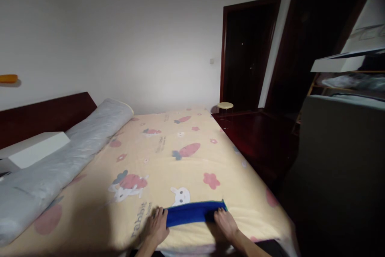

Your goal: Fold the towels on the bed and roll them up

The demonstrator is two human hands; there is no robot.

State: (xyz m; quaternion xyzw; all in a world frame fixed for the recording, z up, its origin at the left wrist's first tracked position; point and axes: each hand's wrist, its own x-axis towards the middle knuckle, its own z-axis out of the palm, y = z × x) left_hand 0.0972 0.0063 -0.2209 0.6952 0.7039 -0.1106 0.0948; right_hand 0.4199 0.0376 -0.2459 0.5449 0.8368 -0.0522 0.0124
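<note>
A blue cloth (189, 213) with a thin green edge lies as a long narrow strip on the bed, near its front edge. My left hand (159, 225) is at the strip's left end, its fingers bent over and pressed to the cloth. At the opposite end my right hand (226, 222) has its fingers curled on the fabric, just below the corner. Both thumbs are partly hidden. Beneath the cloth spreads a cream bed sheet (222, 160) printed with rabbits, carrots and flowers.
A rolled grey quilt (90, 132) lies along the dark headboard (54, 112), with a white box (39, 148) on it. Beyond the bed stands a round stool (225, 105) near a dark door (249, 56). A shelf with a white box (337, 64) stands at right.
</note>
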